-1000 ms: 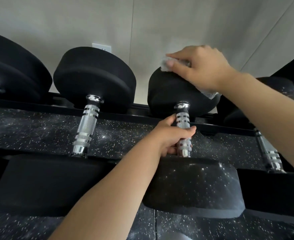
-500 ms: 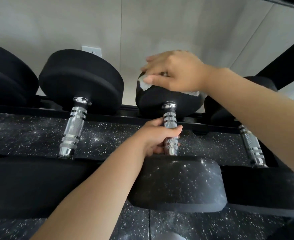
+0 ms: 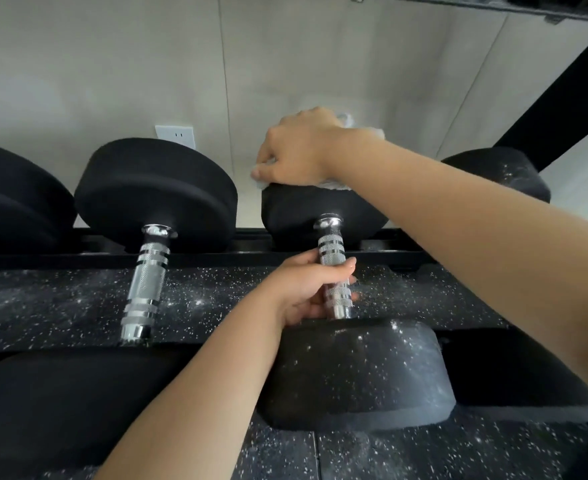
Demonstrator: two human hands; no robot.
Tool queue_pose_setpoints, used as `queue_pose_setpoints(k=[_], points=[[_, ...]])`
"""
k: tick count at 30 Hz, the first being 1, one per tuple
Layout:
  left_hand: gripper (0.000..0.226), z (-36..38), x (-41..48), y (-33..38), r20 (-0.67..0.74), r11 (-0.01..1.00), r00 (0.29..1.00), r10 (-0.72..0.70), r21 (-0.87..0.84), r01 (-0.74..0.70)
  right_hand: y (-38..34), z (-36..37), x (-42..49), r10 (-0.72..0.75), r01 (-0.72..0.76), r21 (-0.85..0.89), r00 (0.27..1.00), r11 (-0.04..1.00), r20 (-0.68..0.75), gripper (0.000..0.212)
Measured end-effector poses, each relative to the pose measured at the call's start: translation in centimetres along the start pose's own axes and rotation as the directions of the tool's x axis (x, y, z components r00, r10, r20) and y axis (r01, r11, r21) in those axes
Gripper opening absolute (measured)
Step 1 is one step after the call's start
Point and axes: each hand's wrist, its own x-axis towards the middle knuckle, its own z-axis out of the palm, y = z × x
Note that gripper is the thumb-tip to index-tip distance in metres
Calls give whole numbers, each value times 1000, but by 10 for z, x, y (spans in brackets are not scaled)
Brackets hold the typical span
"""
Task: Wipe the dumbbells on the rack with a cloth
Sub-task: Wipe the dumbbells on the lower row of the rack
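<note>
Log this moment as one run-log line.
phase: wipe | right hand: holding cloth on far dumbbell head | left hand: gripping knurled handle

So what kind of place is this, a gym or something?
Most likely a gym or home weight room: black dumbbells with knurled chrome handles lie in a row on a black rack, the floor beneath looks like speckled rubber matting, and the right hand holds a cloth on one dumbbell.
</note>
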Motion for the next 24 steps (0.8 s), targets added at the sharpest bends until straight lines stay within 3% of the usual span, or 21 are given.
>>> queue_pose_setpoints(k=[2,4,7,9,10,12,14,16,18,20,22,24], points=[[24,1,-1,-1,-6,1000,1000,0,-2,0,7,1,-2,-9,9,49,1000,999,0,37],[23,1,-3,0,-5,1000,1000,-4,-9,4,29,6,-15,-26,42,247,997,968,-68,34],[21,1,-1,1,-3,1000,1000,-12,-21,12,59,22,-46,25,134,687,976,715,-216,30],[21,1,1,2,11,999,1000,-23,-35,23,67,30,-59,103,123,838,972,532,-209,28],[21,1,1,3,19,999,999,-28,-43,29,66,31,-56,135,88,851,974,518,-183,22],[22,1,0,4,26,997,999,-40,-58,41,58,24,-43,215,-44,720,965,693,-148,28],[23,1,-1,2,24,997,999,-44,-64,45,39,14,-28,214,-135,427,967,894,-141,32],[22,0,-1,1,19,997,999,-41,-60,42,18,6,-17,171,-139,220,976,966,-135,34],[21,0,-1,1,17,997,999,-38,-61,39,10,7,-14,155,-132,168,979,977,-135,36],[20,0,0,1,16,997,999,-38,-66,39,17,12,-20,185,-135,270,968,953,-170,36],[21,0,1,0,20,997,999,-34,-67,35,30,20,-33,294,-170,465,933,869,-209,32],[21,0,2,0,28,998,999,-28,-62,29,42,34,-47,451,-189,682,863,707,-228,27]])
